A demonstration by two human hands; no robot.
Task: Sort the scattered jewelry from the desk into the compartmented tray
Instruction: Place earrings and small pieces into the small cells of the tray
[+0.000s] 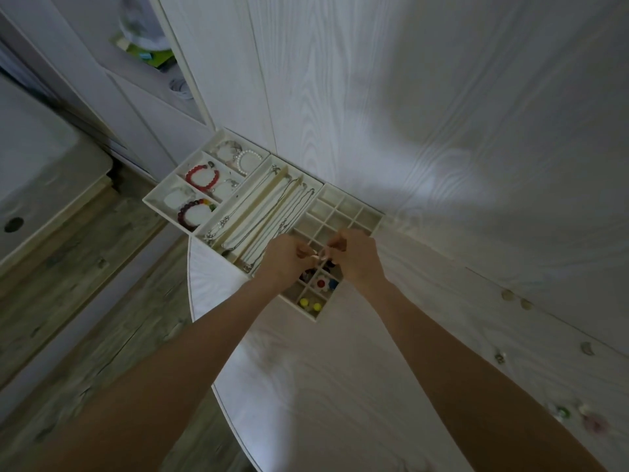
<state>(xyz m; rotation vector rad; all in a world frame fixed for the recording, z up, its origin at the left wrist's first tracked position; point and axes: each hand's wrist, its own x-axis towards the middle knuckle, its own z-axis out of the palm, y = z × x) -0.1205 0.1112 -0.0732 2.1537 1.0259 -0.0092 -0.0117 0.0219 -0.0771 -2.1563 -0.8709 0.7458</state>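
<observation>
A cream compartmented tray (369, 217) lies on the white desk against the wall. Its left section holds bead bracelets, among them a red one (203, 178); the middle section holds thin chains (272, 212); the right section is a grid of small cells. Above the grid, my left hand (284, 258) and my right hand (354, 255) meet, fingertips together, pinching a tiny pale piece (320, 256) between them; what it is cannot be made out. Below the hands, cells hold a white flower piece with a red centre (320, 283) and two yellow beads (309, 304).
Several small jewelry pieces lie scattered on the desk at the right, such as a pale pair (515, 299), a crescent piece (586, 348) and a green-centred piece (563, 412). The desk's rounded edge (218, 386) drops to a wooden floor on the left.
</observation>
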